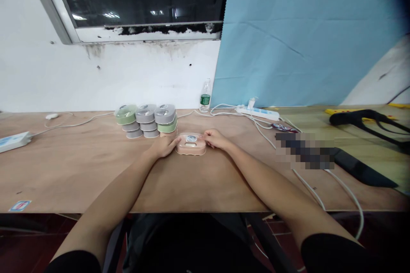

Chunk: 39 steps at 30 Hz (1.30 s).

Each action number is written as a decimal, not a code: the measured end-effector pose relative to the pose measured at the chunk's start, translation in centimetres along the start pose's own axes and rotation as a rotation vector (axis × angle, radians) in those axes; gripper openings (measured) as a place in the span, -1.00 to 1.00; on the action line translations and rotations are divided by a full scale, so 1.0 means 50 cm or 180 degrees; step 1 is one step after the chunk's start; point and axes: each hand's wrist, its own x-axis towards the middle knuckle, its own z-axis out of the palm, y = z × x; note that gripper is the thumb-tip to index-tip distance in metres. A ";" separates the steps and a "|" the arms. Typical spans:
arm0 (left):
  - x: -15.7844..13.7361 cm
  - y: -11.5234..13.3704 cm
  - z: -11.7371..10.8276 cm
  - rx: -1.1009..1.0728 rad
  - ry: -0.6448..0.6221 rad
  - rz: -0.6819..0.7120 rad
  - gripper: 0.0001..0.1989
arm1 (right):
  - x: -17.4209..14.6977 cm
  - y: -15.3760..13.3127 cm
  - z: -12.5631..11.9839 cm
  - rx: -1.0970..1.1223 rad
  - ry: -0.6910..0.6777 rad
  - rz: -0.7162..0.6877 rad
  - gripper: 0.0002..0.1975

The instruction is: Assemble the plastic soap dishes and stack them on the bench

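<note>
A small pink box (191,149) with a clear lid and a round label lies flat on the table in front of me. My left hand (165,146) grips its left side, thumb along the near edge and the other fingers partly hidden behind it. At the right end, my right hand (216,139) has its fingers curled, with the fingertips on the lid's edge near the label. Left of the far side stand three stacks of similar boxes: one with a green top (126,114), a grey middle one (146,114) and a grey-topped one (165,114) with a green box below.
A plastic bottle (205,97) stands by the wall. Behind my right arm lies a white power strip (258,113), its cables running over the table (96,170). Another strip (14,141) is at far left. Dark objects (361,168) and a black frame (368,121) lie at right.
</note>
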 end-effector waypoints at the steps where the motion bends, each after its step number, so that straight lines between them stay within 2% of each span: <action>1: -0.001 0.001 -0.003 0.0004 -0.0052 0.0054 -0.27 | 0.000 0.000 0.000 0.0007 0.0014 0.0011 -0.61; 6: 0.000 0.004 -0.009 -0.0002 -0.0188 0.0030 -0.27 | 0.005 0.007 -0.001 -0.0029 0.0073 -0.0030 -0.62; 18: 0.003 -0.003 -0.003 -0.0006 -0.0190 0.0140 -0.33 | 0.006 0.007 0.001 -0.0004 0.0181 -0.0066 -0.72; 27: 0.004 -0.001 -0.007 -0.0173 -0.0252 0.0104 -0.38 | -0.001 0.000 0.002 -0.0731 0.0241 -0.0351 -0.58; 39: -0.001 0.004 -0.012 -0.0232 -0.0294 0.0099 -0.43 | -0.002 0.003 0.002 -0.0846 0.0278 -0.0455 -0.53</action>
